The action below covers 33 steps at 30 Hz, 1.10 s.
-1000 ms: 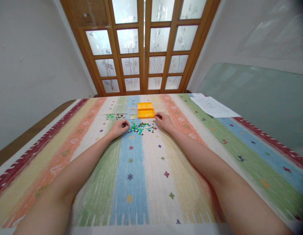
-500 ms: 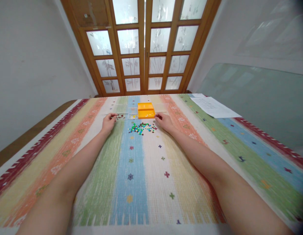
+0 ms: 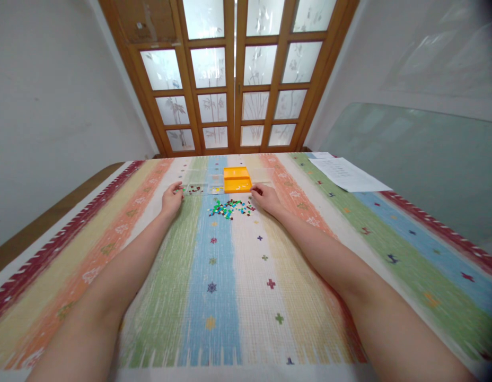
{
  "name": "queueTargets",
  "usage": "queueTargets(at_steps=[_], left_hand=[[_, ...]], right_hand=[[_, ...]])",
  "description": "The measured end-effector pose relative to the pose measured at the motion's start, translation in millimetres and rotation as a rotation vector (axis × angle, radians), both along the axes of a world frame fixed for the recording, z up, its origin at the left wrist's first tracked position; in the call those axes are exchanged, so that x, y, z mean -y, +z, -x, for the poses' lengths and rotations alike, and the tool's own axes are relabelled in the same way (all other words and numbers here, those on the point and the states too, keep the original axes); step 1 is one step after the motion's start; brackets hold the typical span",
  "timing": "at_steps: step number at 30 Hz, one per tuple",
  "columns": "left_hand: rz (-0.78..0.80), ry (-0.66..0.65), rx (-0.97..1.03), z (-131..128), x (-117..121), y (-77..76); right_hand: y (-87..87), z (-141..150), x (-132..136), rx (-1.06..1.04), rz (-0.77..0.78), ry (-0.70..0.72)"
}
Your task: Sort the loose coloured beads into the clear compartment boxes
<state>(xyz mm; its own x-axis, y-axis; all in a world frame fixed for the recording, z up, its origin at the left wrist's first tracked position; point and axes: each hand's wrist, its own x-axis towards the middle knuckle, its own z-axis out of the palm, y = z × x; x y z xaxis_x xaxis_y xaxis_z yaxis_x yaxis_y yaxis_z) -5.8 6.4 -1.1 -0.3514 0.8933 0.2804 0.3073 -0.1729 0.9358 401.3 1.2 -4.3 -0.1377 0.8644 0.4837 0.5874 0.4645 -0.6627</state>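
My left hand [image 3: 173, 198] is at the left end of a row of clear plastic compartments [image 3: 205, 185], its thumb and forefinger slightly apart. Close to those fingertips are small green bits, and dark red-brown pieces [image 3: 196, 189] lie just to their right. My right hand [image 3: 265, 198] rests on the cloth with its fingers pinched together beside the near right corner of an orange box [image 3: 237, 173]; whatever they hold is too small to make out. Between both hands lies a loose pile of tiny green, blue, brown and white pieces [image 3: 230, 208].
The orange box is open, with a few pale pieces in its near part. Yellow bits [image 3: 217, 189] sit in a clear compartment to its left. Printed paper sheets [image 3: 349, 174] lie at the right on the striped tablecloth [image 3: 249, 297]. Wooden glazed doors stand beyond the table.
My left hand has moved slightly left, away from the dark pieces, and its fingertips have parted. Green bits now show by them. My right hand has hardly moved.
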Motion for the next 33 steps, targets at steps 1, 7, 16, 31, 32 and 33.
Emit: queueTargets(at_steps=[1,7,16,31,32,33], left_hand=[[-0.018,-0.009,-0.080,-2,2,1.4],[-0.152,-0.487,-0.633,-21,29,30.1],[-0.086,-0.923,-0.969,-49,53,49.0],[-0.011,-0.680,-0.518,-45,44,32.3],[-0.014,-0.639,-0.461,-42,41,28.9],[-0.024,-0.600,-0.405,-38,37,25.7]], right_hand=[[-0.1,0,0,0.007,-0.001,-0.001],[-1.6,0,-2,0.042,0.001,-0.003],[-3.0,-3,-3,0.056,-0.007,0.020],[1.2,0,0,0.071,0.018,0.007],[0.9,0,0,0.067,0.018,0.011],[0.3,0,0,0.061,0.016,0.013]])
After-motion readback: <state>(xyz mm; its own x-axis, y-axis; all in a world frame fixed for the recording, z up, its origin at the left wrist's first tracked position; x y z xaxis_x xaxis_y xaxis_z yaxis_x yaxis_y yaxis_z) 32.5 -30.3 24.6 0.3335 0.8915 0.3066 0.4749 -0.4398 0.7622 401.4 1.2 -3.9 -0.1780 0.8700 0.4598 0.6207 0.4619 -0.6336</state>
